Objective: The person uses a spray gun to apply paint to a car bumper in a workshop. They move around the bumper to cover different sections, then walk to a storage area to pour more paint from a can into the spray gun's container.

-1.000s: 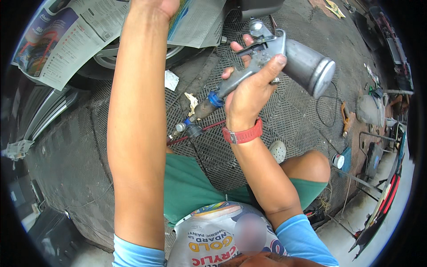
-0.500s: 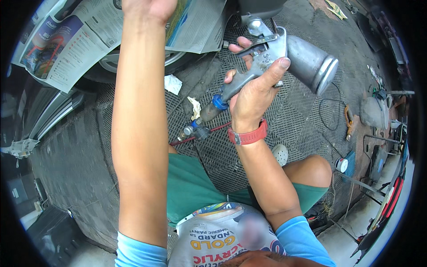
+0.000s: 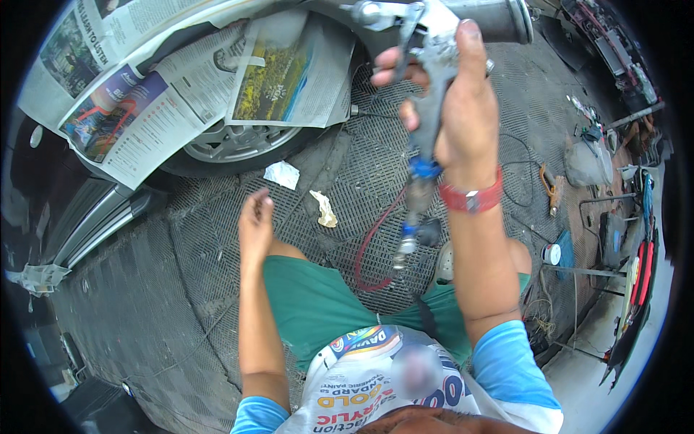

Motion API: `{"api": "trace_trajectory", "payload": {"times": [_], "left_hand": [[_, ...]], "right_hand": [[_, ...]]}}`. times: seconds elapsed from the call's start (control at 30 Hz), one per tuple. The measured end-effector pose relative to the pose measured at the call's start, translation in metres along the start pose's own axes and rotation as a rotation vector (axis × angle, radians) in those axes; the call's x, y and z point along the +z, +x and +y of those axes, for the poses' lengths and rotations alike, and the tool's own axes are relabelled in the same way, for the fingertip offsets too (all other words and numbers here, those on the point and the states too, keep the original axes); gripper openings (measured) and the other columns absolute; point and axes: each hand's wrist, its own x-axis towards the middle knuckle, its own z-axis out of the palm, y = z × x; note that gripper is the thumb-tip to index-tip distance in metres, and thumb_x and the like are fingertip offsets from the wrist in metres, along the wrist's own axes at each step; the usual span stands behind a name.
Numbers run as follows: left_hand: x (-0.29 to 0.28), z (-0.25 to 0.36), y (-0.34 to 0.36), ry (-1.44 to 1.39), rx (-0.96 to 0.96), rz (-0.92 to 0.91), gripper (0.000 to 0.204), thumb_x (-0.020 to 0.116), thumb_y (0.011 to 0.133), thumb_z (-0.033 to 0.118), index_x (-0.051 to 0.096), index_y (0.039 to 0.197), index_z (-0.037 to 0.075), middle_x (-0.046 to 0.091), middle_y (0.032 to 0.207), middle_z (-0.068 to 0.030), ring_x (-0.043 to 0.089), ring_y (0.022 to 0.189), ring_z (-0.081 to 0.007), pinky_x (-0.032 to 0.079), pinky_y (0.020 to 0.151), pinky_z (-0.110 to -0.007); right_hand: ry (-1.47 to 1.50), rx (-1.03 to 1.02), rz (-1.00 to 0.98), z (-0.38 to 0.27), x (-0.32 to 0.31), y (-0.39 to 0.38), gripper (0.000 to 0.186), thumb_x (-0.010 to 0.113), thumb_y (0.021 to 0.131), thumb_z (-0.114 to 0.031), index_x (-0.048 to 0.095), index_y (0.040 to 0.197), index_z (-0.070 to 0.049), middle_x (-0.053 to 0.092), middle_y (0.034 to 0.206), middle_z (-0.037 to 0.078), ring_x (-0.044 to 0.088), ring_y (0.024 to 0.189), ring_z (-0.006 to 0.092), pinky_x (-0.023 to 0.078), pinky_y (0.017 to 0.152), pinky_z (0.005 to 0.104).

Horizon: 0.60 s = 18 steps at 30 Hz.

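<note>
Dark matting point(image 3: 144, 289) below, and look, the spray gun point(image 3: 438, 76) is up high, clasped in the right hand point(image 3: 468, 119), well apart from the left hand point(image 3: 256, 223), which hangs free, fingers loosely bent

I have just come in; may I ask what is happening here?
The person's right grip is closed around a metal spray gun, held up in front. The left grip, loosely open, holds nothing visible. Newspaper sheets cover part of a car above its wheel, and a white scrap lies on the dark mat. I cannot tell whether the gun is spraying.
</note>
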Motion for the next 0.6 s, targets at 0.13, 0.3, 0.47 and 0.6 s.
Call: {"api": "trace_trajectory", "payload": {"times": [0.13, 0.3, 0.47, 0.6], "left_hand": [[0.005, -0.010, -0.030, 0.353, -0.055, -0.127, 0.031, 0.067, 0.097, 0.022, 0.070, 0.123, 0.005, 0.071, 0.114, -0.0155, 0.068, 0.106, -0.0309, 0.054, 0.093, -0.041], [-0.005, -0.038, -0.033, 0.519, 0.151, -0.077, 0.032, 0.070, 0.095, 0.027, 0.072, 0.119, 0.006, 0.072, 0.115, -0.0150, 0.069, 0.109, -0.0334, 0.054, 0.094, -0.044], [0.002, -0.037, -0.028, 0.474, 0.078, -0.049, 0.028, 0.069, 0.093, 0.030, 0.074, 0.112, 0.009, 0.074, 0.112, -0.0125, 0.068, 0.110, -0.0343, 0.054, 0.095, -0.047], [-0.004, -0.044, -0.030, 0.388, 0.018, -0.033, 0.024, 0.070, 0.092, 0.027, 0.074, 0.107, 0.008, 0.074, 0.105, -0.0126, 0.070, 0.105, -0.0334, 0.055, 0.091, -0.048]], "right_hand": [[-0.178, 0.013, 0.087, -0.028, -0.053, 0.040, 0.068, 0.030, 0.111, -0.057, 0.057, 0.132, 0.001, 0.073, 0.100, 0.017, 0.073, 0.087, 0.0195, 0.049, 0.048, 0.0243], [-0.320, 0.000, 0.172, -0.049, -0.093, 0.092, 0.070, 0.039, 0.108, -0.061, 0.058, 0.136, 0.000, 0.076, 0.106, 0.015, 0.075, 0.086, 0.0211, 0.052, 0.055, 0.0267], [-0.457, -0.107, 0.349, -0.062, -0.113, 0.090, 0.071, 0.036, 0.109, -0.060, 0.053, 0.140, 0.002, 0.075, 0.118, 0.018, 0.075, 0.097, 0.0198, 0.048, 0.055, 0.0242], [-0.452, -0.042, 0.190, -0.047, -0.061, 0.045, 0.067, 0.031, 0.111, -0.054, 0.054, 0.138, 0.002, 0.074, 0.117, 0.020, 0.073, 0.098, 0.0192, 0.045, 0.051, 0.0251]]}}
